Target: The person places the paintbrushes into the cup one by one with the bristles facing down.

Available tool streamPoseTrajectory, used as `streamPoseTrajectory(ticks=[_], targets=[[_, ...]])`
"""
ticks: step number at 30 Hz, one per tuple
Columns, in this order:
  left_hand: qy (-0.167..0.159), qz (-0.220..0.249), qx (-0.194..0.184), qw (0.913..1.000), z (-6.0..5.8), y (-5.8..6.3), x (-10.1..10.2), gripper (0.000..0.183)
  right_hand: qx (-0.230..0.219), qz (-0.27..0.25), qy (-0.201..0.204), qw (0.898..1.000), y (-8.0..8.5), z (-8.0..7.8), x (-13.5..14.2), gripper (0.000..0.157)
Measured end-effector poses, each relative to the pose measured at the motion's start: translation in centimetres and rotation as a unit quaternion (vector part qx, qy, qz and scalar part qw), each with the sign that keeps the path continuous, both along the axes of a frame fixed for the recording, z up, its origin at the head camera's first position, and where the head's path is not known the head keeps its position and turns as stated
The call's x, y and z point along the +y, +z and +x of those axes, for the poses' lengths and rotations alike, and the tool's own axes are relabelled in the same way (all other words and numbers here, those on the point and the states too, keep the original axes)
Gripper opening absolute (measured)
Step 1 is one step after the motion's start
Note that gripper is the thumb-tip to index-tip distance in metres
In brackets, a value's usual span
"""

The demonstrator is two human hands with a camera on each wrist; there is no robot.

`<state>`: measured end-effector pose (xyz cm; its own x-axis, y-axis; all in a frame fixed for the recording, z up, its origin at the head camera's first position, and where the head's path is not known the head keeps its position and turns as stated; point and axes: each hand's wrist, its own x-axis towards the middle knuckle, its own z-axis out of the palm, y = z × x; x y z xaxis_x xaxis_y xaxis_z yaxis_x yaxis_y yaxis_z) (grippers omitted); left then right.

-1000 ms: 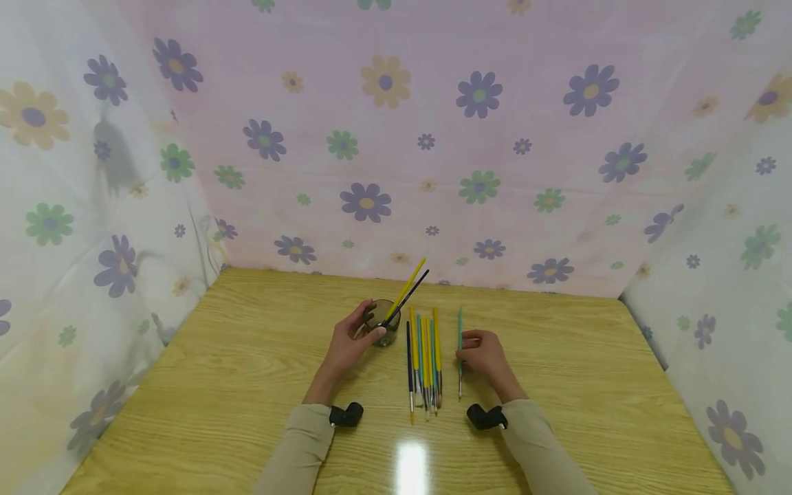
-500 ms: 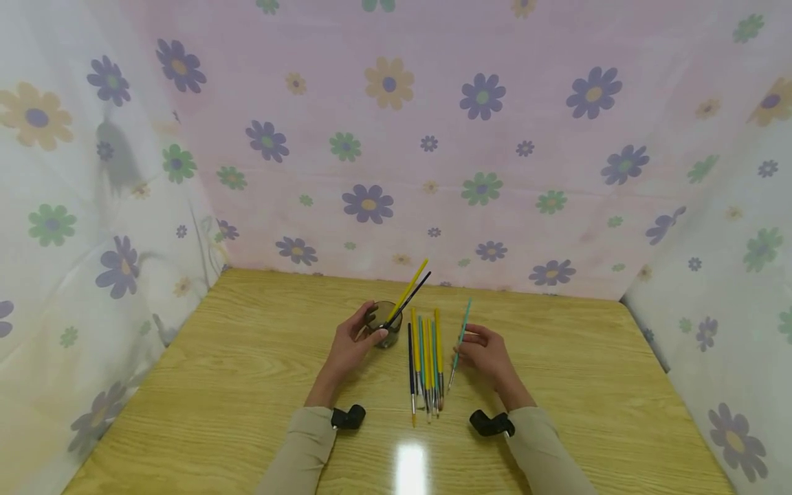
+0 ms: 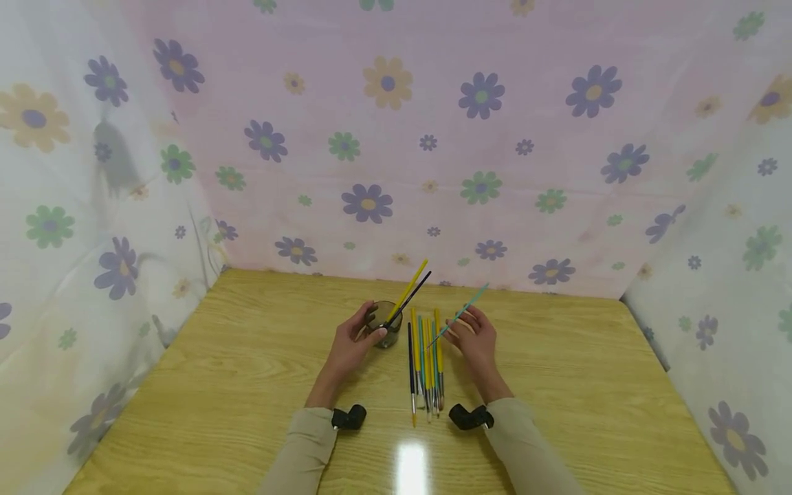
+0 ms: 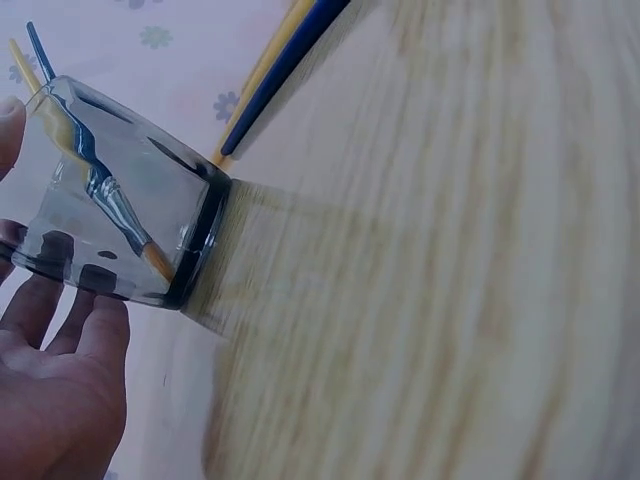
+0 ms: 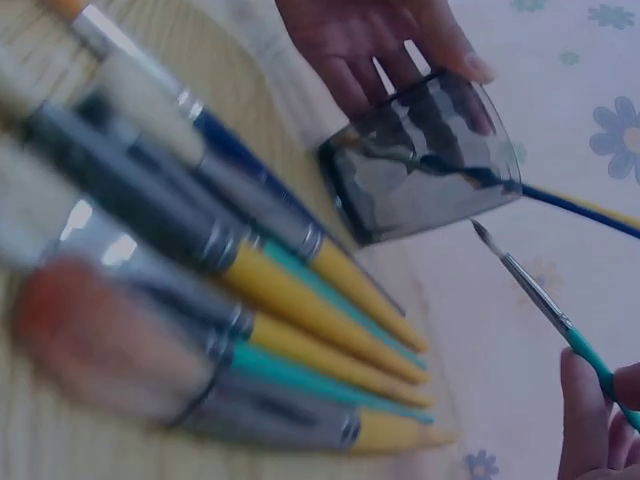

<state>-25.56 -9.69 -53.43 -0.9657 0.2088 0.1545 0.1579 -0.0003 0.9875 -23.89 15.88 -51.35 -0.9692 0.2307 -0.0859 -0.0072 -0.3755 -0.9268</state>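
My left hand [image 3: 351, 347] grips a smoky clear glass [image 4: 130, 200] standing on the table, fingers on one side and thumb on the other. Inside it lean a yellow paintbrush [image 3: 409, 285] and a dark blue paintbrush [image 3: 416, 294], bristles down. My right hand [image 3: 475, 337] pinches a teal paintbrush [image 3: 468, 303] by its handle, tilted with its bristle end toward the glass. In the right wrist view, its dark pointed tip [image 5: 482, 232] shows close to the rim of the glass. The held brush passes above the brushes lying between the hands.
Several paintbrushes [image 3: 427, 357] with yellow, teal and dark blue handles lie side by side on the wooden table [image 3: 247, 385], bristles toward me. A flowered cloth [image 3: 427, 165] hangs behind the table and along both sides.
The right hand has lifted the teal paintbrush off the table, turned it from upright in view to slanting, and moved it left toward the glass. The left hand stays on the glass.
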Motion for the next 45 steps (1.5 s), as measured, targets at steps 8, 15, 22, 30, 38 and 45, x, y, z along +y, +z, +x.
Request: streamPoseTrajectory(ticks=[8,15,22,30,38,45], targets=[[0.000,0.013,-0.003,0.9999,0.2,0.1,0.0,0.069,0.051,-0.029,-0.039,0.998,2.0,-1.1,-2.5,0.037],[-0.001,0.021,0.000,0.9998,0.1,-0.2,0.1,0.068,0.074,-0.041,-0.052,0.995,3.0,-1.9,-4.1,0.036],[-0.004,0.026,-0.001,0.9997,0.4,0.0,0.0,0.069,0.105,-0.030,-0.049,0.993,2.9,-2.1,-5.6,0.037],[-0.001,0.024,0.000,0.9997,0.2,0.1,0.0,0.069,0.134,0.009,-0.046,0.990,2.7,-2.5,-6.7,0.038],[-0.003,0.028,0.000,0.9996,0.1,0.2,0.1,0.069,0.141,0.044,-0.048,0.988,2.4,-2.8,-7.5,0.037],[-0.001,0.022,0.003,0.9998,0.2,0.2,0.0,0.069,0.155,0.089,-0.031,0.983,1.6,-2.8,-7.9,0.032]])
